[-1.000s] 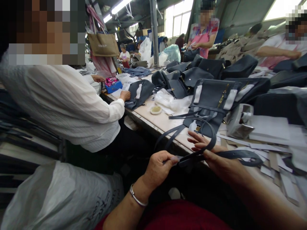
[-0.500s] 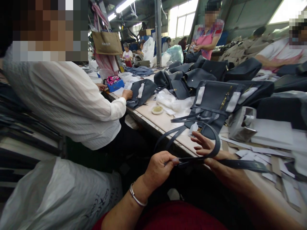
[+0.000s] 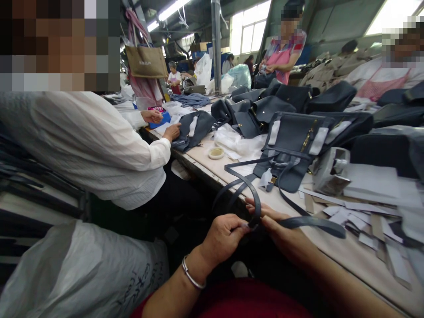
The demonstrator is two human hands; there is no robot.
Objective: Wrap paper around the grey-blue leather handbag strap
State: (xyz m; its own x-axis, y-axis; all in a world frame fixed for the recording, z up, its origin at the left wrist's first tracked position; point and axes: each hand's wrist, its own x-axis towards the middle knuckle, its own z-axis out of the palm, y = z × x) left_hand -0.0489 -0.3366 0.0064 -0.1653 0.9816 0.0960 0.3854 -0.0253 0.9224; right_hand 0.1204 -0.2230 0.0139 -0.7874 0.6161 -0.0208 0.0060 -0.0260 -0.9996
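Observation:
Just off the table's edge, my left hand (image 3: 225, 235) pinches a dark blue strap (image 3: 255, 194) near one end. My right hand (image 3: 273, 217) closes on the same strap close beside it, thumb on top and fingers partly hidden beneath. From there the strap loops up and back toward a dark blue bag (image 3: 291, 132), which lies on the table with its gold zipper showing. Another stretch of strap (image 3: 314, 224) sticks out to the right past my right hand. White wrapping (image 3: 266, 178) covers a buckle at the bag's lower end.
Paper and card strips (image 3: 364, 216) lie on the right of the table (image 3: 334, 251), near a metal dispenser (image 3: 333, 170). A small round dish (image 3: 216, 153) sits left of the bag. A co-worker in white (image 3: 99, 141) stands at left, above a large white sack (image 3: 92, 265).
My right hand has moved left, closer to my left hand, and its spread fingers have closed on the strap. The strap's loop has shifted left. The co-worker's far hand has lifted.

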